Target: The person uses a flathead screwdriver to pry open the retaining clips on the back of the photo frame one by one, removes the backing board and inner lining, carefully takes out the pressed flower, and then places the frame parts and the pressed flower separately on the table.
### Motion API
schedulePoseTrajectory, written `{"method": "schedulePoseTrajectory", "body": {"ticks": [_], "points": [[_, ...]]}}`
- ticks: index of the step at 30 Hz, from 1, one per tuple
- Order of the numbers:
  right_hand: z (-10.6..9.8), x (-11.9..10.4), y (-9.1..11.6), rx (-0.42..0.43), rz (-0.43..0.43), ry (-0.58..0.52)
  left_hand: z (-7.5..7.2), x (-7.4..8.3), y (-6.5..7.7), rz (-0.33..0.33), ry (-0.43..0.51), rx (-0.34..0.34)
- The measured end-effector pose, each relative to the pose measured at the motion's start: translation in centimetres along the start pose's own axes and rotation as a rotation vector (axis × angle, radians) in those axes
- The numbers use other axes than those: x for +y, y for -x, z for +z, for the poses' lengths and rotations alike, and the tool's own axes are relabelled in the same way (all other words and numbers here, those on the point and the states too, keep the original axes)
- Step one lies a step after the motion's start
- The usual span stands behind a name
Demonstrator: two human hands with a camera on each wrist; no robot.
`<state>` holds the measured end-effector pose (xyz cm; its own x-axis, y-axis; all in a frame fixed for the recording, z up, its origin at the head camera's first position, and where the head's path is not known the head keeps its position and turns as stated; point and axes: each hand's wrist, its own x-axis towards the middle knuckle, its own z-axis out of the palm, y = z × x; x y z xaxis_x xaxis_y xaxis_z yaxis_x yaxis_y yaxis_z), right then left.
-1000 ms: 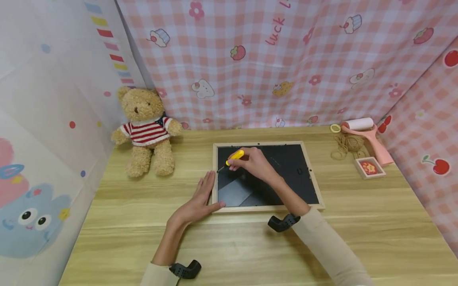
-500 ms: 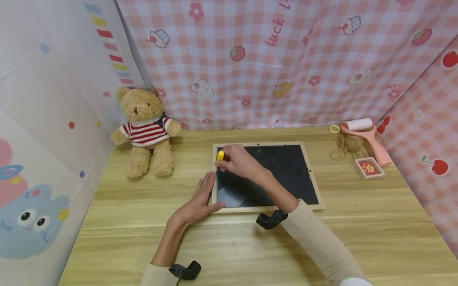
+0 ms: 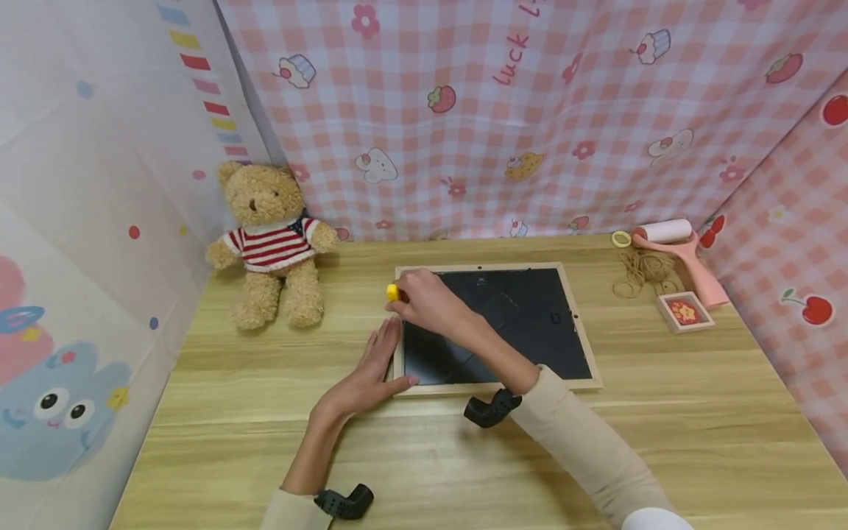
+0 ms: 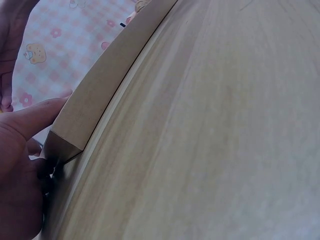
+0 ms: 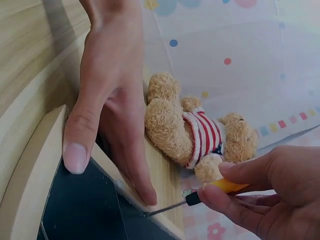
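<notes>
A wooden picture frame (image 3: 586,346) lies on the table with its black backing board (image 3: 530,338) facing up. My left hand (image 3: 361,381) rests along its left side, fingers straight against the outer edge. The left thumb lies over the near left corner; in the left wrist view my hand (image 4: 20,150) shows at that corner. My right hand (image 3: 433,298) pinches the yellow handle of a screwdriver (image 3: 393,293) over the frame's left edge. In the right wrist view, the thin metal shaft of the screwdriver (image 5: 225,186) reaches the inner edge of the frame, beside the left fingertips.
A teddy bear (image 3: 274,246) in a striped shirt sits at the back left. At the back right are a lint roller (image 3: 692,258), a bundle of twine (image 3: 652,265), a yellow ring (image 3: 620,238) and a small framed box (image 3: 685,311). Patterned cloth (image 3: 424,132) surrounds the table.
My right hand has moved left with the screwdriver. Its handle has swung from leaning right, through nearly upright, to leaning left over the frame's edge. The left hand stays in place.
</notes>
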<state>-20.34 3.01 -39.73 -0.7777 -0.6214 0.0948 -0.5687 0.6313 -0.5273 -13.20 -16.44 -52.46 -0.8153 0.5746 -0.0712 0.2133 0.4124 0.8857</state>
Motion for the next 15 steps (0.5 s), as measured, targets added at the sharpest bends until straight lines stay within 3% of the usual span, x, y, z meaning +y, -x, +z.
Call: {"method": "schedulePoseTrajectory", "body": {"ticks": [8, 11, 15], "points": [[-0.5, 3.0, 1.5, 0.01, 0.129, -0.267, 0.0, 1.2, 0.4, -0.054, 0.007, 0.006], [-0.5, 3.8, 1.8, 0.031, 0.118, -0.331, 0.1, 1.0, 0.4, -0.072, 0.001, 0.004], [-0.4, 3.5, 1.4, 0.02, 0.076, -0.309, 0.1, 0.4, 0.2, -0.068, -0.003, 0.003]]}}
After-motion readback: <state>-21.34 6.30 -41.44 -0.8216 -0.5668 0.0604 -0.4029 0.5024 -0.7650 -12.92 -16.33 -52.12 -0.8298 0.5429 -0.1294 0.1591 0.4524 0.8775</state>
